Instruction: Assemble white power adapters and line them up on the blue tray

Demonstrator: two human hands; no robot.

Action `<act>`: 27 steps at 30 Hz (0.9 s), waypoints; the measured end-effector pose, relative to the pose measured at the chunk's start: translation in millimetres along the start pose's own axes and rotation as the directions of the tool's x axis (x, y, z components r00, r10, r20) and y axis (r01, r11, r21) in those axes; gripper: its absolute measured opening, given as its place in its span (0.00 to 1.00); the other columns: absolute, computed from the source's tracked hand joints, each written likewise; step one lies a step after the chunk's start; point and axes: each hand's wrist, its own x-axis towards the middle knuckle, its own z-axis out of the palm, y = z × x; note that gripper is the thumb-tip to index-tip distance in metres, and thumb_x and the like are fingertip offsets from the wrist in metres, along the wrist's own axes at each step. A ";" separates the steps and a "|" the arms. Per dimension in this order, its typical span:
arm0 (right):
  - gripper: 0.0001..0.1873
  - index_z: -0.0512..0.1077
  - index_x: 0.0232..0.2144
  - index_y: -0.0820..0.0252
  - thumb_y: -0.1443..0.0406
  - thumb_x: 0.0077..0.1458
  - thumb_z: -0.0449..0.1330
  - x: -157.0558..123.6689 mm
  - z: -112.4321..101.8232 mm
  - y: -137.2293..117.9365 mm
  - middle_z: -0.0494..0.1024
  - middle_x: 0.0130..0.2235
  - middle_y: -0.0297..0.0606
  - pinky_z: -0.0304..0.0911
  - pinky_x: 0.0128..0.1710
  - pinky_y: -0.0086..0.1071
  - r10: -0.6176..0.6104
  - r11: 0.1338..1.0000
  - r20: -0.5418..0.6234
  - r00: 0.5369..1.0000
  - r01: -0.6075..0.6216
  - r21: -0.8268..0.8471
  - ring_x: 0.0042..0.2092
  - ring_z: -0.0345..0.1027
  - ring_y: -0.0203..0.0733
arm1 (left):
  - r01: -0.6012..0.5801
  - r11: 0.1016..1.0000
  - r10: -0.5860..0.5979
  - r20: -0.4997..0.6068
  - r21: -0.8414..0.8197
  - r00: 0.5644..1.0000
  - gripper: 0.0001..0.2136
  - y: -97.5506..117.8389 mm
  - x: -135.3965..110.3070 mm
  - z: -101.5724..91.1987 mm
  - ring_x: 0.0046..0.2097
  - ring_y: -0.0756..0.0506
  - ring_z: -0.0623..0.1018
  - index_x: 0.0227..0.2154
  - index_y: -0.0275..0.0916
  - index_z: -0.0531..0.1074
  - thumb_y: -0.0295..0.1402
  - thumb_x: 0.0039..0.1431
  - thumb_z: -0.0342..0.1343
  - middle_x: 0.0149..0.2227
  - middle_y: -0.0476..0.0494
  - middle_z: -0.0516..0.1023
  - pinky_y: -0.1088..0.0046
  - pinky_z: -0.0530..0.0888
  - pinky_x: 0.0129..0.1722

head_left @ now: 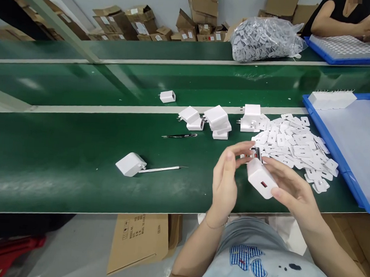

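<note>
Between the thumb and fingers of my right hand (294,189) is a white USB wall charger (260,178), tilted, its red-lined port facing me. My left hand (228,178) is closed at the fingertips just beyond that charger. A small white piece with a dark metal part and red spots (257,153) shows by those fingertips, mostly hidden, and I cannot make out what it is. Right beside both hands lies a heap of flat white end covers (291,141) with small slots. Several more chargers stand behind the hands, including a stacked pair (250,117) and a cluster (217,118).
A blue tray (337,152) with a white pin-topped block (331,99) is at right. Black tweezers (179,135), a white pen-like tool (159,169) and a charger (130,164) lie left. Behind are a clear bag of parts (266,39) and a co-worker's arm (339,26).
</note>
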 end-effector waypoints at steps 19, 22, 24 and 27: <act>0.24 0.63 0.64 0.47 0.65 0.67 0.50 6.0 -9.6 -4.6 0.63 0.64 0.42 0.62 0.59 0.50 -0.489 0.796 0.086 0.868 0.485 -0.362 0.65 0.57 0.52 | 0.128 0.976 -0.085 0.230 -0.178 0.970 0.23 -9.2 -10.2 1.6 0.53 0.41 0.77 0.48 0.48 0.77 0.40 0.47 0.71 0.48 0.45 0.74 0.69 0.77 0.52; 0.20 0.69 0.58 0.51 0.65 0.67 0.50 8.1 -3.8 -7.8 0.66 0.58 0.45 0.64 0.55 0.48 -0.568 0.746 0.055 0.821 0.542 -0.386 0.61 0.60 0.52 | 0.135 0.970 -0.091 0.210 -0.204 0.973 0.23 -5.0 -13.2 5.0 0.52 0.42 0.76 0.47 0.47 0.78 0.42 0.47 0.71 0.46 0.45 0.72 0.69 0.76 0.53; 0.18 0.72 0.54 0.51 0.66 0.66 0.50 8.9 1.5 -9.7 0.67 0.56 0.46 0.65 0.52 0.46 -0.587 0.742 0.030 0.809 0.552 -0.380 0.60 0.60 0.52 | 0.134 0.967 -0.093 0.190 -0.218 0.977 0.23 -4.7 -15.6 6.6 0.50 0.43 0.77 0.47 0.47 0.78 0.42 0.47 0.71 0.45 0.45 0.71 0.70 0.77 0.52; 0.17 0.73 0.51 0.50 0.68 0.65 0.50 8.2 7.3 -10.1 0.67 0.54 0.44 0.65 0.51 0.45 -0.569 0.767 0.006 0.822 0.533 -0.356 0.59 0.61 0.50 | 0.119 0.967 -0.081 0.171 -0.227 0.982 0.22 -8.6 -18.6 6.9 0.49 0.44 0.77 0.47 0.47 0.78 0.41 0.48 0.71 0.44 0.46 0.71 0.72 0.78 0.50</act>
